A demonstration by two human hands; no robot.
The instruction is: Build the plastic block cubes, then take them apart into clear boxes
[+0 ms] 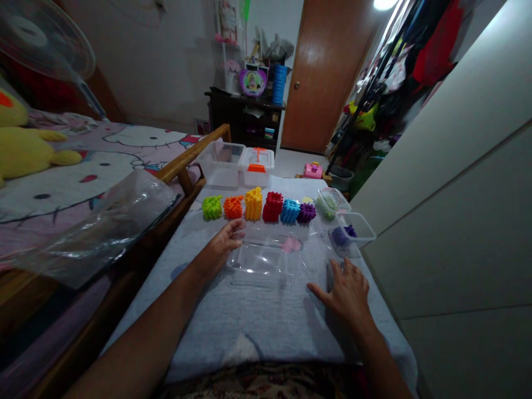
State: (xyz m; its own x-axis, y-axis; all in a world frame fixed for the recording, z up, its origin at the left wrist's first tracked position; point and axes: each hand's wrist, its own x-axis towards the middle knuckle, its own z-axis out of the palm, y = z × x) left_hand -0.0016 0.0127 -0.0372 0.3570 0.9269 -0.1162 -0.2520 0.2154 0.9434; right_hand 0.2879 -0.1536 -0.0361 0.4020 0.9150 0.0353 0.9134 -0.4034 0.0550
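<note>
A clear plastic box (260, 257) lies in front of me on the cloth-covered table, a pink patch showing through its far right part. My left hand (224, 244) has its fingers and thumb at the box's left edge, closed on it. To the right of the box, my right hand (347, 288) is open with spread fingers low over the cloth; whether it touches the clear plastic there I cannot tell. Beyond the box stand interlocking block stacks in a row: lime green (212, 208), orange (233, 207), yellow (253, 204), red (273, 207), blue (290, 211) and purple (307, 213).
At the right edge are a small tub of green pieces (328, 205) and an open tub of purple pieces (344, 236). Behind the row stand a clear bin (220, 163) and an orange-latched box (256, 167). A wooden bed rail (195, 152) borders the left, a pale cabinet (449, 221) the right.
</note>
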